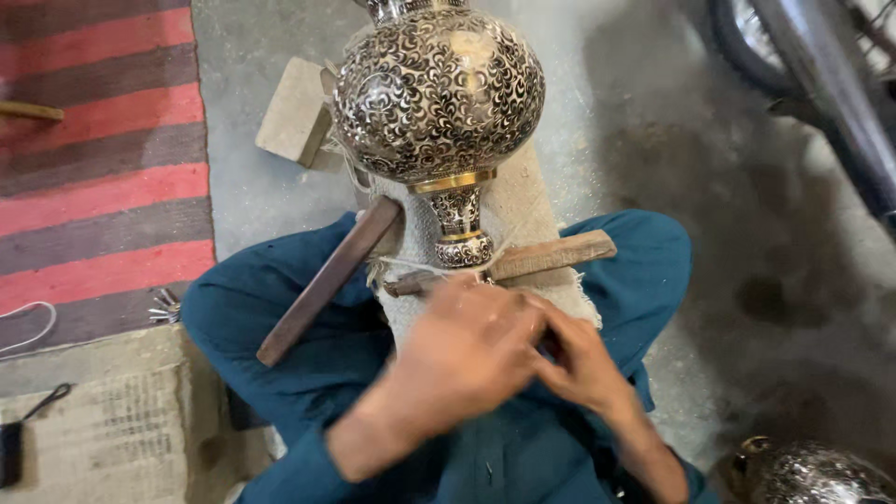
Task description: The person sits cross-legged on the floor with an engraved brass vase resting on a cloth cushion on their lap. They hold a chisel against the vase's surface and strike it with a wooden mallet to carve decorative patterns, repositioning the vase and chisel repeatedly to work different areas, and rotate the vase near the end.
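A large round metal vase (pixel 439 93) with dense engraved scrollwork and gold bands lies on a burlap-covered rest (pixel 523 201) in front of my crossed legs in teal trousers. Its narrow foot (pixel 462 245) points toward me. My left hand (pixel 467 350) and right hand (pixel 586 362) are pressed together just below the foot, the left partly covering the right's fingers. Both are blurred, and I cannot tell if anything is held between them. A dark wooden bar (pixel 327 280) leans across my left knee. A lighter wooden stick (pixel 551 254) lies crosswise under the foot.
A red and brown striped rug (pixel 103 159) covers the floor at left, with a wooden block (pixel 294 110) beside it. A burlap sack (pixel 112 420) lies at lower left, small metal tools (pixel 166 306) near it. A wheel (pixel 803 56) stands at upper right; another engraved metal piece (pixel 812 476) sits at lower right.
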